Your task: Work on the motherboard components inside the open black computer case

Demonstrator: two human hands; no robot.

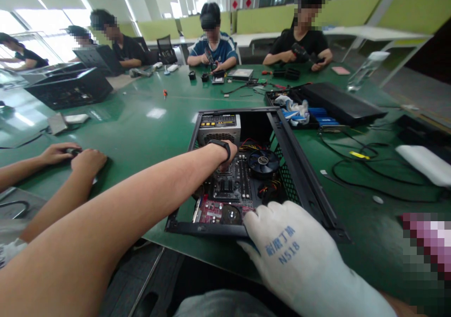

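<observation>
A black open computer case (313, 185) lies on the green table in front of me. My left hand (229, 151), bare with a black wristband, reaches down inside it over the motherboard (229, 185); its fingers are mostly hidden, so what they touch cannot be made out. My right hand (282, 242), in a white work glove, is closed round the near edge of the frame, thumb outside and fingers inside. A power supply (220, 127) fills the far left corner. Beside the motherboard is a black fan (263, 162), and a red card (213, 211) lies nearest me.
Another person's hands (88, 162) rest on the table at left. Black cables (366, 159) and a white box-like object (424, 164) lie at right. Behind the case is a tray holding gloves (294, 110). Co-workers sit across the green table (141, 129), two holding power drills (299, 51).
</observation>
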